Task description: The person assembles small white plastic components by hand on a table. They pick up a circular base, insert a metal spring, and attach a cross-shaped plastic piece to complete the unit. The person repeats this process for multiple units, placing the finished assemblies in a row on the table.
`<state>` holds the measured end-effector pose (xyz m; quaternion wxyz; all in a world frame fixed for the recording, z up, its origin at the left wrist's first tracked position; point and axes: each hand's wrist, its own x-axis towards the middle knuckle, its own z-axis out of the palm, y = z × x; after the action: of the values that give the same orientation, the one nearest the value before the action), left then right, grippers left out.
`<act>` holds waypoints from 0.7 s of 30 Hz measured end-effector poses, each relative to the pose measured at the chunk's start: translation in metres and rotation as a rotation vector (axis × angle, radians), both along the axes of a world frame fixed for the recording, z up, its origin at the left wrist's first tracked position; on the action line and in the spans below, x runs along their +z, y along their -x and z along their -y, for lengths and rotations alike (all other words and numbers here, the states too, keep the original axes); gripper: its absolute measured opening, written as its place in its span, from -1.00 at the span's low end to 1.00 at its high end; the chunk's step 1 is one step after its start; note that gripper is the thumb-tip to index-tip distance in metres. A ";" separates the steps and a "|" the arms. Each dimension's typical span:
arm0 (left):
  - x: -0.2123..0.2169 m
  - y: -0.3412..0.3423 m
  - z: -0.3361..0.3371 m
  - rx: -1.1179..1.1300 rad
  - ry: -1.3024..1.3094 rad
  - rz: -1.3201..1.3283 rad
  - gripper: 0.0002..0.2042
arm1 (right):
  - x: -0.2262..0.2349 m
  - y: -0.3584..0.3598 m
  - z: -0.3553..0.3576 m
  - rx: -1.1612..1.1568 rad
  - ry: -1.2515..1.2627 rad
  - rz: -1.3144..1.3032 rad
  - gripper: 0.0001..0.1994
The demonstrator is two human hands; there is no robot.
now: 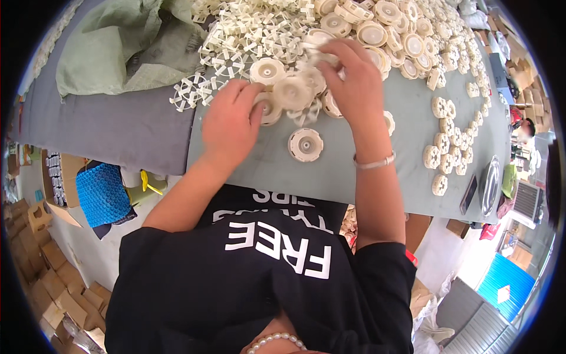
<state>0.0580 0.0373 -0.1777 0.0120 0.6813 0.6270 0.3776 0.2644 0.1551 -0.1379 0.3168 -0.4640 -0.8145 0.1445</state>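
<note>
My left hand (233, 121) is closed, with its thumb and fingers at the rim of a cream round plastic part (293, 94), which is blurred by motion. My right hand (356, 82) is curled with its fingertips together. Something pale and smeared is at those fingertips, too blurred to name. Another round part (267, 71) lies just beyond my left fingers. Nearer to me, a single round part (306, 145) rests on the grey-green tabletop, its hollow side with a centre hub facing up.
White clip-like rings (253, 35) heap up beyond my hands. More round parts (374, 33) are piled at the far right, with rows of assembled pieces (442, 142) nearer. A green cloth sack (121, 47) lies far left. A phone (469, 195) lies by the right edge.
</note>
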 end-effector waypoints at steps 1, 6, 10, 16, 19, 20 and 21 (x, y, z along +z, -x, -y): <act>-0.001 0.000 0.002 -0.035 0.012 0.019 -0.81 | -0.007 -0.012 0.004 -0.043 -0.168 0.017 -0.75; -0.005 -0.036 0.035 -0.330 0.124 0.173 -0.67 | -0.025 -0.041 0.035 -0.245 -0.153 -0.049 -0.72; -0.011 -0.052 0.038 -0.374 0.210 0.174 -0.49 | -0.015 -0.060 0.064 -0.291 0.108 -0.034 -0.71; -0.018 -0.052 0.034 -0.358 0.228 0.157 -0.36 | -0.006 -0.095 0.128 -0.219 0.447 0.189 -0.49; -0.018 -0.053 0.032 -0.393 0.297 0.146 -0.39 | -0.015 -0.098 0.139 -0.088 0.478 0.117 -0.35; -0.012 -0.049 0.035 -0.417 0.357 0.168 -0.40 | -0.014 -0.098 0.140 -0.033 0.499 0.062 -0.31; -0.007 -0.044 0.036 -0.437 0.412 0.185 -0.41 | -0.008 -0.098 0.141 0.010 0.491 0.088 -0.26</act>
<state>0.1020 0.0010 -0.1851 0.2875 0.7459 0.5254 0.2915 0.3623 0.0145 -0.1455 0.1580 -0.5291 -0.7703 0.3190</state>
